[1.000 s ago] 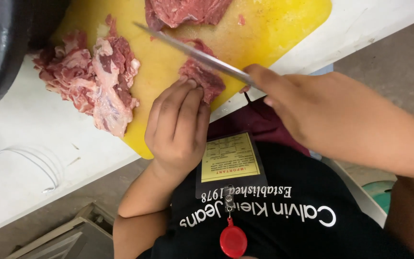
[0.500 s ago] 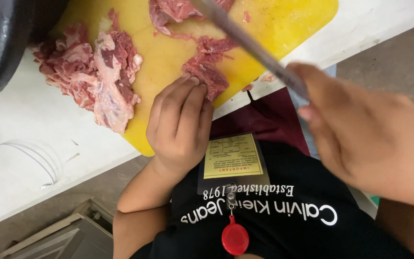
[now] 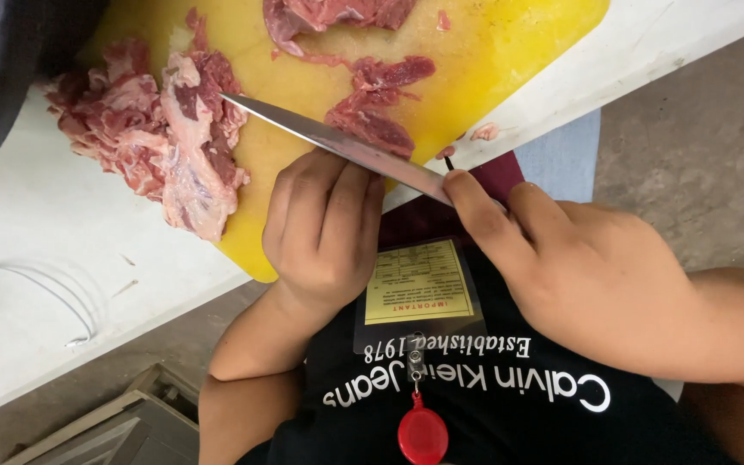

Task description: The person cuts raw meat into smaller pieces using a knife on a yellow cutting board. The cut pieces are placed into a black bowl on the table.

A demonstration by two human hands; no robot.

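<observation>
Steel knife (image 3: 337, 142) gripped in the right hand (image 3: 579, 275); left hand (image 3: 325, 228), fingers pressed together, flat beside red meat (image 3: 372, 125) just past its fingertips.

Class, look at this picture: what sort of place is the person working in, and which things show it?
Probably a meat-preparation station in a kitchen or butchery: raw red meat on a yellow cutting board, a long knife in the right hand, and a white worktable.

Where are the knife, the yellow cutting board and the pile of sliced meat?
knife (image 3: 337, 142), head view, middle of the blade.
yellow cutting board (image 3: 510, 60), head view, bare part near its right end.
pile of sliced meat (image 3: 161, 142), head view, centre of the heap.
</observation>
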